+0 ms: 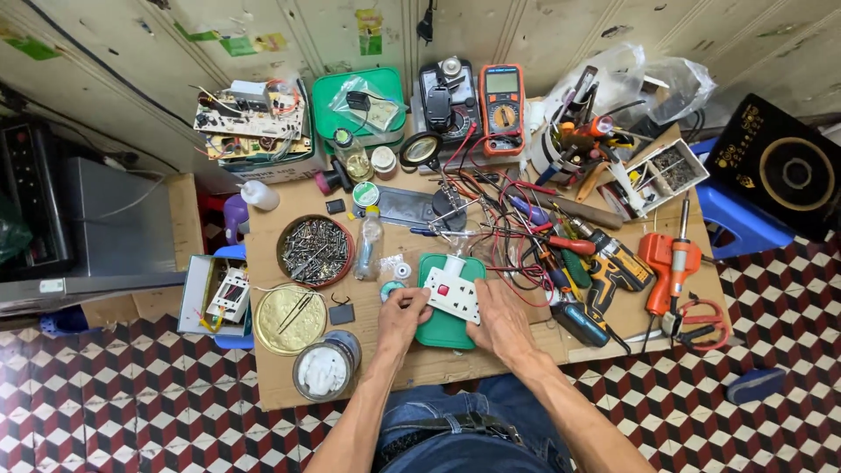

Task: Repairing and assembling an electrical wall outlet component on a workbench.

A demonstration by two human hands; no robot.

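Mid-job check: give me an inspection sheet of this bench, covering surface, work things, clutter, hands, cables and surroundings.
Surface: low brown bench, crowded with tools and parts.
Job's things: white socket plate with a red switch, lying on a green tray.
Clutter: round bowl of screws, brass lid, orange multimeter, circuit board, cordless drill, orange soldering gun, screwdrivers.
Hands: left hand holds the plate's left edge; right hand holds its right edge.
Cables: red and black test leads tangled behind the tray.
Surroundings: checkered tile floor, blue stool, black induction cooker, worn wall panels.
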